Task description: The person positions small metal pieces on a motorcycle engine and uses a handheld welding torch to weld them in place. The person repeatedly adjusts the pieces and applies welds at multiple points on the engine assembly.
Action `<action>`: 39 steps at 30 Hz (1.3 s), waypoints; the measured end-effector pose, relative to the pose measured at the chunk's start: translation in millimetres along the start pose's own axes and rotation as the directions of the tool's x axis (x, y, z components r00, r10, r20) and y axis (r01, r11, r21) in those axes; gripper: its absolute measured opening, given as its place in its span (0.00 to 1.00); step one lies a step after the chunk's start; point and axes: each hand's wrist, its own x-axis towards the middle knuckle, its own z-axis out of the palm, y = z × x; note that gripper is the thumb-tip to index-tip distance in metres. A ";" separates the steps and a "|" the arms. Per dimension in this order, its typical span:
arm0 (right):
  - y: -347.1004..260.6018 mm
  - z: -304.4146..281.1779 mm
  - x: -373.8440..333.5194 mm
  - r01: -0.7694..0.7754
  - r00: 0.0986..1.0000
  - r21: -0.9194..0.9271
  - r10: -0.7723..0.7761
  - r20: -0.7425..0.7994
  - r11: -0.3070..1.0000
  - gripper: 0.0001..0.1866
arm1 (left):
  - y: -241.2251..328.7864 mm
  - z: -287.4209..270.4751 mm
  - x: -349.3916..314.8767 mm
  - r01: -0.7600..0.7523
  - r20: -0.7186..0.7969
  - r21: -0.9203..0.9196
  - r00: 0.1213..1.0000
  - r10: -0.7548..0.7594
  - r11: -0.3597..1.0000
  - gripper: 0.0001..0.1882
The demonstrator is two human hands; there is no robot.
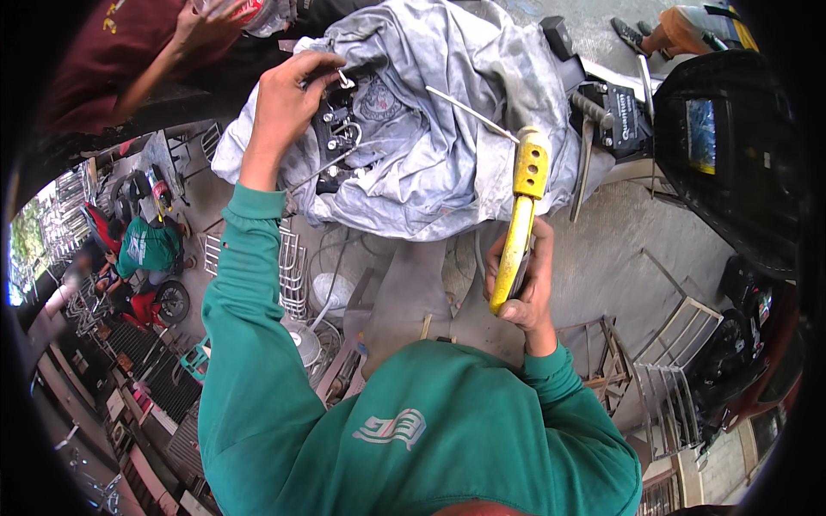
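Observation:
My right hand [527, 279] is wrapped round the handle of a yellow welding electrode holder [516, 228]. A thin welding rod [471, 112] sticks out of its head, slanting up and left over the grey cloth [430, 193]. At the far left of that cloth, my left hand [294, 93] has thumb and fingers bent together at a small silver metal piece [346, 81]. Just below the fingertips lies a dark metal part [331, 138] with several bolts and a curved light tube, partly bared by the cloth. My left palm and the other fingers' tips are hidden.
A black motorcycle seat [731, 155] stands at the right, near a black battery-like box [609, 112]. A person's arm [163, 73] reaches in at far left. Metal racks [667, 404] stand low right. Another person [146, 245] crouches by a red motorcycle further left.

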 end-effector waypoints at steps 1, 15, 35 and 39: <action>-0.2 0.7 -0.3 -0.025 1.000 -0.003 0.025 0.008 1.000 0.71 | -0.3 2.6 0.1 -0.029 0.022 0.038 0.999 0.028 0.999 0.11; -0.9 -6.4 3.5 -0.057 0.998 0.081 0.056 0.021 0.995 0.70 | -13.3 8.3 7.7 -0.153 0.153 0.147 0.980 0.131 0.977 0.12; 5.0 -3.7 13.0 0.038 0.997 0.155 -0.047 0.055 0.987 0.68 | -4.5 3.2 10.3 -0.457 0.326 0.397 0.881 0.344 0.796 0.19; 6.7 -4.6 13.6 0.051 0.997 0.177 -0.060 0.044 0.983 0.68 | -0.6 5.5 8.1 -0.444 0.328 0.408 0.887 0.326 0.798 0.19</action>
